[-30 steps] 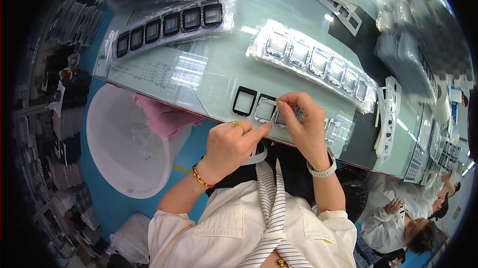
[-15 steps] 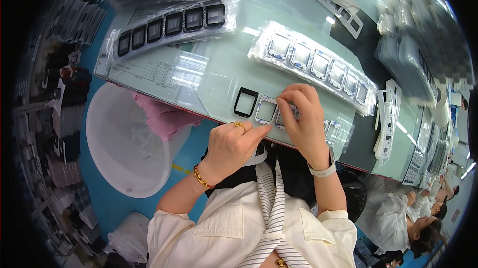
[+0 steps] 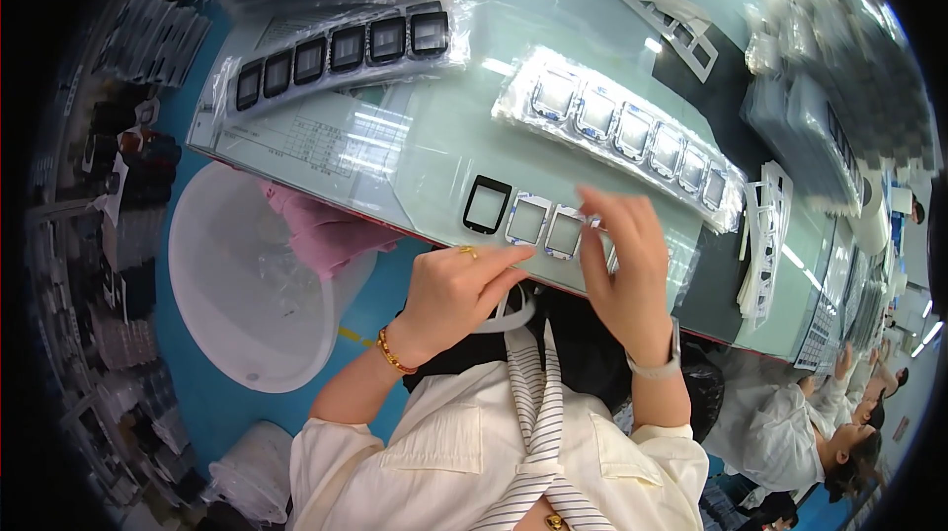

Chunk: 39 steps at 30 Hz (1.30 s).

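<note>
My left hand (image 3: pixel 456 292) is at the table's front edge, its outer fingers curled and its index finger and thumb drawn close together. Anything between them is hidden. Its index fingertip lies by the lower corner of a white-and-blue rectangular frame (image 3: pixel 513 220) with a clear middle. Left of that frame lies a black-bordered rectangular panel (image 3: pixel 467 207). A second white-and-blue frame (image 3: pixel 549 236) lies to the right, close to my right hand (image 3: pixel 632 269). That hand hovers above the row with bent fingers, fingertips smeared by motion, and covers part of the frames beneath.
Beyond my hands lies a plastic-wrapped tray (image 3: pixel 614 143) of several similar frames. A wrapped tray (image 3: pixel 341 72) of black-bordered panels sits at the far left. White cut-out strips (image 3: pixel 762 245) lie at the right. A white tub (image 3: pixel 212 294) with pink cloth (image 3: pixel 321 230) stands left, below the table.
My right hand has lifted and shifted right, uncovering more of the second white-and-blue frame. My left hand has drawn back slightly from the first frame's corner.
</note>
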Available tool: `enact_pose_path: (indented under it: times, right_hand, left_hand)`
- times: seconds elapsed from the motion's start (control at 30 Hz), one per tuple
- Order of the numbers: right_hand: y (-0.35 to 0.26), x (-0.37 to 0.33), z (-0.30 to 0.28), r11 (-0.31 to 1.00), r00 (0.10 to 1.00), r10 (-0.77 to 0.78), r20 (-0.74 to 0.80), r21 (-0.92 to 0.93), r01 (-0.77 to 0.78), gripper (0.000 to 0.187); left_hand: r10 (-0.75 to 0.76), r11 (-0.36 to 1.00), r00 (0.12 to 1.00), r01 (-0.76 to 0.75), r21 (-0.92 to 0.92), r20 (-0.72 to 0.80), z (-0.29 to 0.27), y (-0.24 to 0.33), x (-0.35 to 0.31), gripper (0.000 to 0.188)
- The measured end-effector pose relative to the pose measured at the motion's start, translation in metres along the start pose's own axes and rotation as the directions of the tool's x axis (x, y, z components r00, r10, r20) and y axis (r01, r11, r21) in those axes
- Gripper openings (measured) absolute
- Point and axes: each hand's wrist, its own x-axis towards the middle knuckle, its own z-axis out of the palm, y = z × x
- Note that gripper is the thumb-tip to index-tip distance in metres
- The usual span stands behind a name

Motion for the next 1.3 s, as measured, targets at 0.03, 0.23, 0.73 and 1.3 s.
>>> enact_pose_path:
  times: [0.03, 0.23, 0.73, 1.3]
  right_hand:
    - [-0.006, -0.003, -0.009, 0.991, 0.994, -0.046, 0.099, 0.126, 0.034, 0.045]
    - [-0.029, -0.023, -0.006, 0.924, 0.923, -0.023, 0.384, 0.361, -0.127, 0.036]
    - [-0.032, -0.005, -0.003, 0.915, 0.970, -0.029, 0.241, 0.398, -0.072, 0.017]
    - [-0.009, 0.029, 0.040, 0.773, 0.933, 0.296, 0.204, 0.522, -0.360, 0.009]
  left_hand:
    - [-0.037, 0.989, 0.999, 0.033, -0.147, -0.025, -0.003, 0.003, -0.001, 0.027]
    - [-0.357, 0.657, 0.928, 0.332, -0.677, 0.108, -0.023, 0.019, -0.009, 0.048]
    - [-0.165, 0.889, 0.982, 0.110, -0.444, -0.087, -0.028, 0.002, -0.015, 0.012]
    - [-0.250, 0.956, 0.951, 0.211, -0.204, -0.183, -0.026, -0.022, -0.029, 0.014]
